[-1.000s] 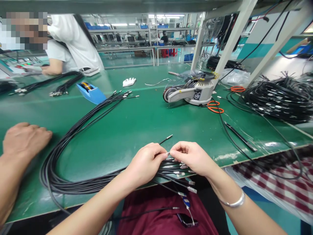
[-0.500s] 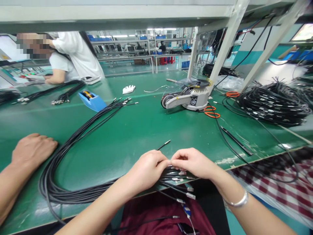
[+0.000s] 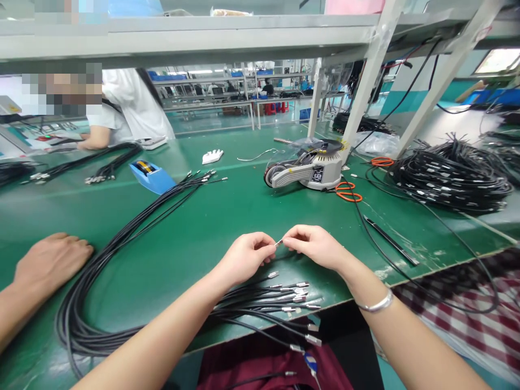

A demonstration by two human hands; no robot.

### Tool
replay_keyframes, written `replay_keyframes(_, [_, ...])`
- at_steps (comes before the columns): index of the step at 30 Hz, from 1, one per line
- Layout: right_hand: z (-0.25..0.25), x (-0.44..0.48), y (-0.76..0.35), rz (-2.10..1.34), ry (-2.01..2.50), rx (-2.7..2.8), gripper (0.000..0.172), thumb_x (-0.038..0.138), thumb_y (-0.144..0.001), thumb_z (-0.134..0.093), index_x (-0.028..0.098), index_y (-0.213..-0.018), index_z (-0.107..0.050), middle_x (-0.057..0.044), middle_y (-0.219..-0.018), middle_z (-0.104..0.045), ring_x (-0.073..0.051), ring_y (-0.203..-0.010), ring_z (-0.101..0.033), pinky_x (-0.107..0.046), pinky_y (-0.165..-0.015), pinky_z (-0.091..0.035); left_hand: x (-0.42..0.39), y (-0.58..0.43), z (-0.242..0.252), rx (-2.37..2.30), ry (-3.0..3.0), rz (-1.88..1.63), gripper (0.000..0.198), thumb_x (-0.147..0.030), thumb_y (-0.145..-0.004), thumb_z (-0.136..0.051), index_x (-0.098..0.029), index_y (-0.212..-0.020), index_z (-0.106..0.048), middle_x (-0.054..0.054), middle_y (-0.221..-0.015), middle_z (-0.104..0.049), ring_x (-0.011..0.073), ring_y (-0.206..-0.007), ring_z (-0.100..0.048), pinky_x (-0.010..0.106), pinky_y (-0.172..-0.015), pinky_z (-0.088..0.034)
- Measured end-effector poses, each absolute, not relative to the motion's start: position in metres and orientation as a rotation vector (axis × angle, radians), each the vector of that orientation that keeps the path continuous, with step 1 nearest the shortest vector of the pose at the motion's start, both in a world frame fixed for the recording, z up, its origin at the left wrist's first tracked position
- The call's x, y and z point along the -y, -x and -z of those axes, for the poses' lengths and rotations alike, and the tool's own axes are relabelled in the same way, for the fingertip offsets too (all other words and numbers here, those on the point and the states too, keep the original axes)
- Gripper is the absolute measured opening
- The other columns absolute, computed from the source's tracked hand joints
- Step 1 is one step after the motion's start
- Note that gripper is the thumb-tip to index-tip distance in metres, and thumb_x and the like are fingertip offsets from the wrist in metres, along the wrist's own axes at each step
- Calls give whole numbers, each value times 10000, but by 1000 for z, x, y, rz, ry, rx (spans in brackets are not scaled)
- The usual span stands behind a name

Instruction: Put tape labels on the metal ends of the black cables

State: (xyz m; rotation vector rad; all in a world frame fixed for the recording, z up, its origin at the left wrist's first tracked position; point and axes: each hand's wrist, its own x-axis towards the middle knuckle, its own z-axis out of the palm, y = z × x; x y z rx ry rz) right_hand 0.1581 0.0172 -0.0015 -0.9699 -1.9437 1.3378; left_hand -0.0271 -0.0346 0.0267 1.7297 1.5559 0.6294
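My left hand point(image 3: 245, 257) and my right hand point(image 3: 313, 245) meet above the green table point(image 3: 227, 211), both pinched on the small metal tip point(image 3: 278, 243) of one thin black cable. Just below them a fanned bundle of black cables point(image 3: 260, 298) with silver end pieces lies at the table's near edge. The bundle loops round to the left point(image 3: 77, 303) and runs up to its far ends point(image 3: 203, 176).
Another person's hand point(image 3: 51, 265) rests on the table at the left. A grey tape dispenser point(image 3: 306, 168), orange scissors point(image 3: 347, 191), a blue tape holder point(image 3: 150, 173) and a big coil of black cables point(image 3: 450, 176) lie farther off. A person in white sits at the back left.
Both my hands have risen from the bundle's ends and moved a little farther onto the table, still pinched together on one cable tip. The view has tilted upward.
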Motion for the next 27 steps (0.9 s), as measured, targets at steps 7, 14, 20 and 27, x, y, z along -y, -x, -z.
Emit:
replay_keyframes(7, [-12, -8, -160, -1388, 921, 1890, 195, 353, -780, -612, 162, -802, -641, -7, -753, -624, -131, -691, -543, -256, -654, -433, 45, 28, -40, -1436, -1504, -694, 253, -379, -768, -553, -147, -765, -655, -4, -654, -615, 124, -595, -531, 243, -603, -441])
replay_keyframes(14, [-21, 0, -158, -1341, 920, 1949, 175, 314, -796, -591, 155, -754, -648, -5, -708, -630, -126, -645, -534, -244, -601, -408, 53, 20, -40, -1504, -1583, -730, 249, -358, -778, -528, -156, -699, -650, 3, -638, -613, 143, -612, -529, 254, -622, -430])
replay_keyframes(20, [-21, 5, -155, -1310, 946, 1966, 170, 306, -794, -585, 151, -748, -637, -7, -703, -630, -128, -641, -534, -238, -590, -404, 55, 15, -36, -1603, -1664, -764, 237, -301, -779, -498, -151, -661, -639, 4, -618, -594, 149, -621, -524, 256, -606, -402])
replay_keyframes(27, [-8, 6, -153, -1335, 1000, 2074, 273, 391, -829, -528, 161, -726, -630, -21, -700, -644, -153, -683, -565, -232, -630, -443, 65, 10, -33, -1668, -1841, -646, 258, -238, -806, -473, -151, -774, -714, 51, -767, -701, 173, -732, -615, 260, -686, -459])
